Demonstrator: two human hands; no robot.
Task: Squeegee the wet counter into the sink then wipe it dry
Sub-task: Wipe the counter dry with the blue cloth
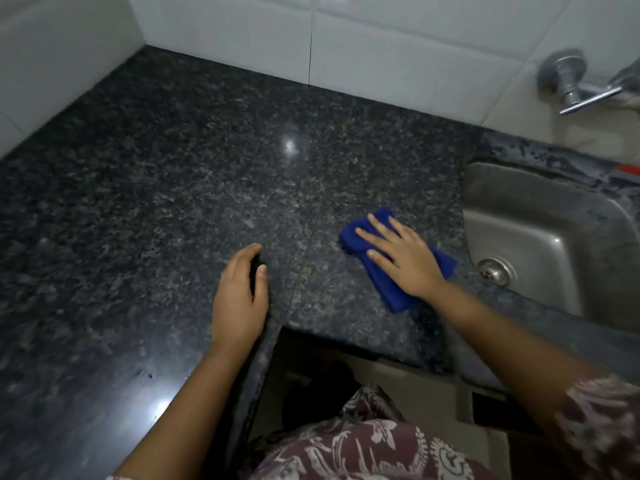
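A dark speckled granite counter [194, 174] fills most of the view and wraps an inner corner. A folded blue cloth [388, 289] lies flat on it, just left of the steel sink [540, 237]. My right hand [401, 258] presses down on the cloth with fingers spread, pointing up and left. My left hand [239, 296] rests on the counter near the inner corner edge, fingers loosely curled, holding nothing. No squeegee is in sight.
White wall tiles [381, 50] run behind the counter. A chrome tap [571, 84] sticks out of the wall above the sink. The sink drain [495, 270] shows near its left wall. The counter's front edge [346, 341] drops off toward my patterned clothing.
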